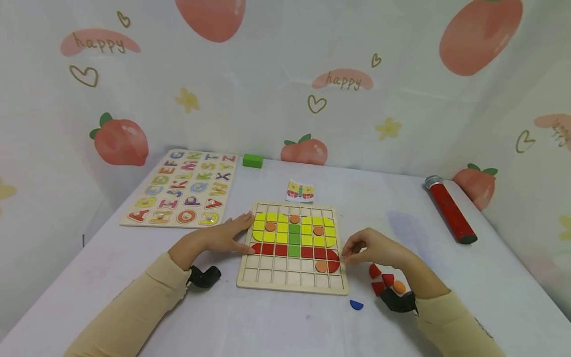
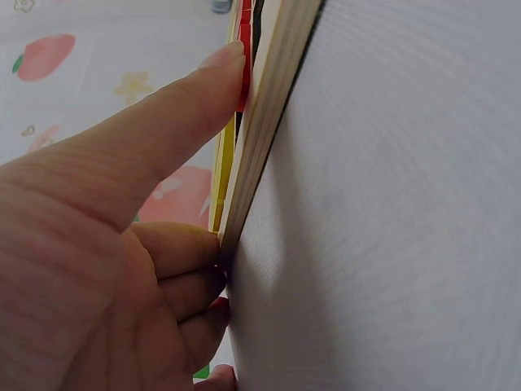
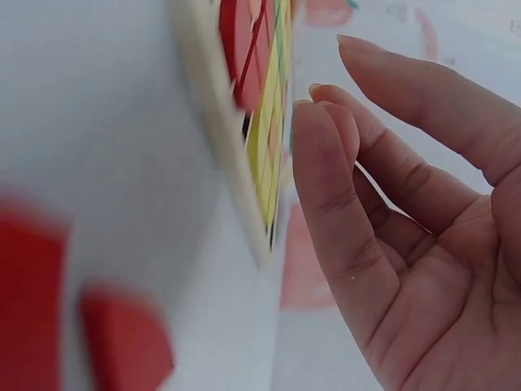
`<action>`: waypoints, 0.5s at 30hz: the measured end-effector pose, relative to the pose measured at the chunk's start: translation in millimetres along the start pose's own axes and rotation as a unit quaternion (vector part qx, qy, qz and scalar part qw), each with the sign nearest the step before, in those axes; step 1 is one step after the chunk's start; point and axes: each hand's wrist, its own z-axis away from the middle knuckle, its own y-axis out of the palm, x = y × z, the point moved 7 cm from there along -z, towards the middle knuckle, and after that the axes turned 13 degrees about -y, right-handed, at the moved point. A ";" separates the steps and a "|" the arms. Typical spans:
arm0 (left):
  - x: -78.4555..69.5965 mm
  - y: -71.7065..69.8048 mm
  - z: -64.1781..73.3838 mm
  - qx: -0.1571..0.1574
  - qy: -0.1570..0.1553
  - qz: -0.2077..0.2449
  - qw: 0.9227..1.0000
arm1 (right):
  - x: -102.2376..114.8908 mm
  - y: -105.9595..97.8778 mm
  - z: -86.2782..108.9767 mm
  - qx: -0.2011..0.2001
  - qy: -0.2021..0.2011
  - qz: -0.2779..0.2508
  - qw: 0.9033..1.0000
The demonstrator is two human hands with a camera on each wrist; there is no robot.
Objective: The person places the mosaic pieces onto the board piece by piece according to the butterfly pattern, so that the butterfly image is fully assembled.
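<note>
A wooden grid board [image 1: 267, 275] lies in front of me, filled with yellow, red, green and orange pieces in a butterfly-like pattern. My left hand [image 1: 226, 234] is at its left edge; the thumb rests on the end of the red row, and the other fingers touch the rim. Beside the right edge hovers my right hand [image 1: 379, 250], fingers loosely bent; the right wrist view shows a gap between thumb and fingers with nothing held. An orange disc [image 1: 321, 267] sits below the red row at right, beside a red rounded piece [image 1: 333, 267].
Loose red pieces [image 1: 375, 270] and an orange disc [image 1: 399, 286] lie by the right wrist. Near the board's front corner is a blue half-round piece [image 1: 356, 305]. Behind stand a pattern card [image 1: 300, 191], an alphabet board [image 1: 153, 203], a green block [image 1: 253, 160] and a red microphone [image 1: 451, 210].
</note>
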 end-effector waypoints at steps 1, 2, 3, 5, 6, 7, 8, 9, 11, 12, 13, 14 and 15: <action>0.1 -0.4 -0.1 0.000 0.002 0.000 1.000 | -3.0 -2.5 4.6 -0.004 0.002 0.000 1.000; 0.3 -0.5 0.0 0.001 0.002 0.000 1.000 | -6.2 -4.5 9.0 -0.008 0.006 -0.001 1.000; 0.5 -0.6 0.1 0.001 0.002 0.000 1.000 | -9.0 -6.3 13.5 -0.012 0.007 -0.002 1.000; 0.7 0.0 0.2 0.004 0.003 0.001 1.000 | -14.4 -8.9 22.2 -0.017 0.011 -0.007 1.000; 0.8 0.3 0.2 0.005 0.004 0.001 1.000 | -16.8 -9.6 26.6 -0.019 0.014 -0.012 1.000; 0.7 0.6 0.3 0.005 0.005 0.000 1.000 | -18.8 -10.1 31.0 -0.020 0.017 -0.016 1.000; 0.7 0.8 0.4 0.005 0.003 -0.002 1.000 | -20.8 -10.3 35.3 -0.022 0.024 -0.022 0.999; 0.5 0.7 0.4 0.004 0.004 -0.002 1.000 | -22.1 -10.1 39.5 -0.021 0.027 -0.026 0.999; -0.5 0.0 0.7 0.002 0.006 -0.002 1.000 | -24.4 -9.1 47.5 -0.021 0.037 -0.032 0.999; -0.9 -0.5 0.8 0.001 0.005 -0.003 1.000 | -25.2 -8.4 51.3 -0.020 0.042 -0.035 0.998; -1.5 -1.0 1.0 0.001 0.007 -0.003 1.000 | -26.2 -7.8 54.9 -0.020 0.045 -0.036 0.998; -1.6 -1.4 0.9 0.000 0.005 -0.003 1.000 | -27.1 -7.3 58.8 -0.020 0.047 -0.036 0.998; -1.8 -1.7 1.0 0.000 0.005 -0.003 1.000 | -28.4 -7.4 62.1 -0.022 0.047 -0.035 0.998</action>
